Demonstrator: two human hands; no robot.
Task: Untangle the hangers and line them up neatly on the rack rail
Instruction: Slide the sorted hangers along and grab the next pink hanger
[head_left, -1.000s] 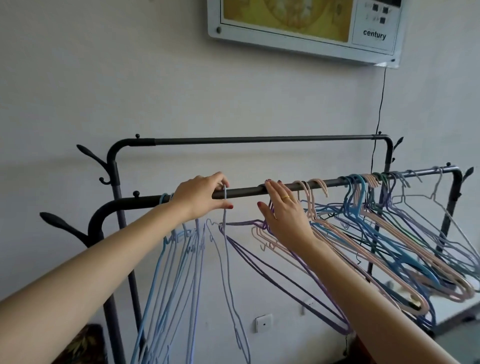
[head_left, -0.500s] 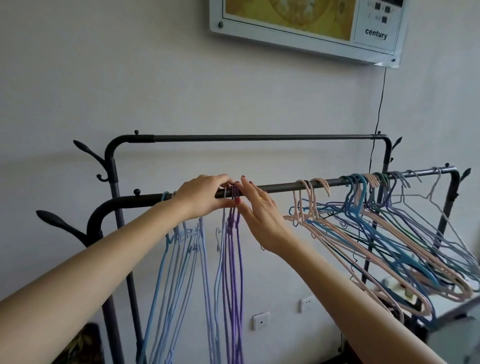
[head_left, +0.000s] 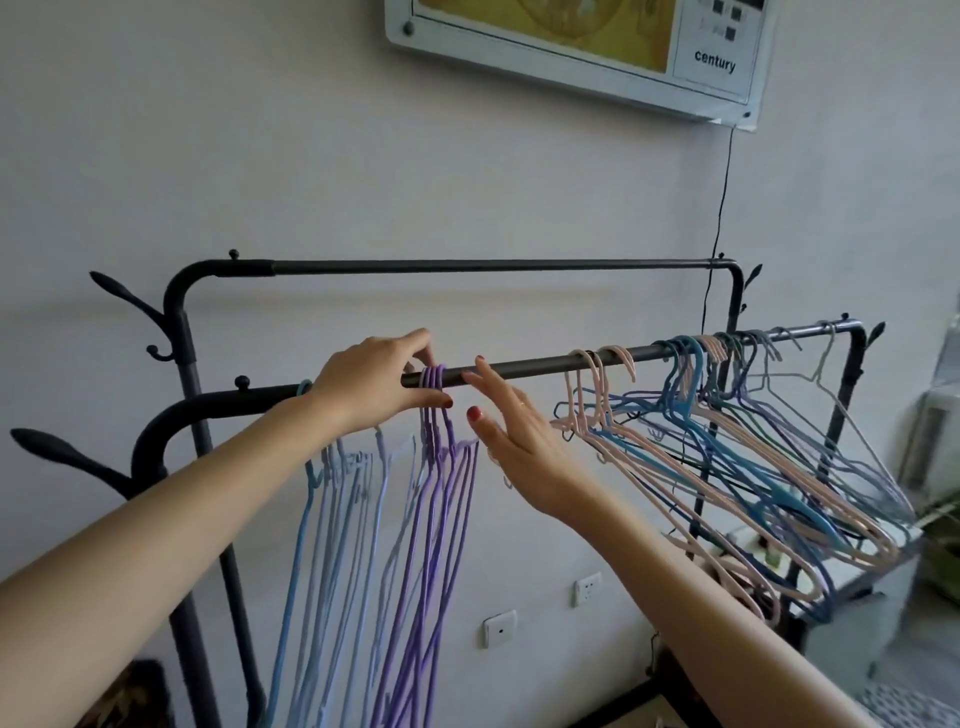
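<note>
Black rack rail (head_left: 545, 366) spanning the frame. Tangled pink and blue hangers (head_left: 727, 467) bunched at right; purple hangers (head_left: 441, 467) hung straight near left. Left hand (head_left: 374, 387) curled over rail, touching purple hooks. Right hand (head_left: 511, 431) open, holding nothing, just beside them.

Soft even daylight; faint shadows on wall (head_left: 260, 156); wide-angle bending, blur at right edge.

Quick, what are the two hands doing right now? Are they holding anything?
Left hand: on the front rail, thumb and fingers pinching the purple hangers' hooks.
Right hand: open, fingers straight, holding nothing.
</note>
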